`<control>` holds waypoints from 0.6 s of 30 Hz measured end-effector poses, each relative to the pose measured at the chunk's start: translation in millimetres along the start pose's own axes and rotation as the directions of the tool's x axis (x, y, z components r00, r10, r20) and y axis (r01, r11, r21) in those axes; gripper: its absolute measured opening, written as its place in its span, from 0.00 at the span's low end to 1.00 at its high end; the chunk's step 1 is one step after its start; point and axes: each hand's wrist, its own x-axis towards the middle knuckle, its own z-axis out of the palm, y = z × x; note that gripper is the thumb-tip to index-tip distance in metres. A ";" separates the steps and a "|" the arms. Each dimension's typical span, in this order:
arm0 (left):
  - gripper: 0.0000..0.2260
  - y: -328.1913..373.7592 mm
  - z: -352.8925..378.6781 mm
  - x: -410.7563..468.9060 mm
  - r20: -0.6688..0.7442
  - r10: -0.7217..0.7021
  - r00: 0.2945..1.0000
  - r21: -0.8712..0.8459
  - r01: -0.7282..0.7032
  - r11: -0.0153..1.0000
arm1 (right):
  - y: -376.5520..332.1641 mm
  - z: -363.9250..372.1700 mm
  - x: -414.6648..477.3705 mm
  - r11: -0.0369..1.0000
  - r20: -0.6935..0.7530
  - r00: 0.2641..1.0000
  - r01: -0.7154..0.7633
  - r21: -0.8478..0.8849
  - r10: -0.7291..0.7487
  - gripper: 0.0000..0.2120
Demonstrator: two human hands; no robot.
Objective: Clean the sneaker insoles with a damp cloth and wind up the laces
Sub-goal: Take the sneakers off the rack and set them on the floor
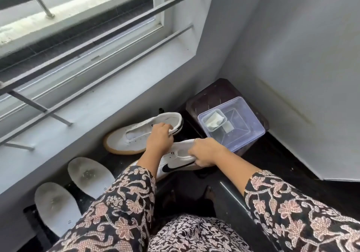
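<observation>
Your left hand [159,137] clutches the far sneaker [136,136] by its collar and your right hand [204,155] grips the near sneaker [175,166], probably to steady both, while the pulled-out insoles [89,175] lie face-up on the floor [272,164], ready for the cloth [213,121] in the clear box [245,129].

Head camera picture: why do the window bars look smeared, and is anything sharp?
Head view: the window bars smear, likely motion blur; the wide lens slants the walls; soft daylight, one glare streak on the dark ledge; the right hand on the near sneaker looks sharp.
</observation>
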 end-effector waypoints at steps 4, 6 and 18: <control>0.19 4.3 -1.6 14.4 0.032 -0.067 0.997 0.016 0.066 0.998 | 21.6 -24.8 -34.6 0.989 -0.060 0.997 -0.048 0.139 0.057 0.11; 0.20 5.8 1.1 21.2 0.078 -0.128 0.989 0.021 0.127 0.992 | 35.8 -29.0 -49.5 0.955 -0.094 0.986 -0.107 0.276 0.137 0.15; 0.25 45.0 34.1 44.7 0.272 -0.318 0.908 0.145 0.289 0.946 | 88.9 -36.4 -115.6 0.544 -0.012 0.903 -0.248 0.802 0.430 0.22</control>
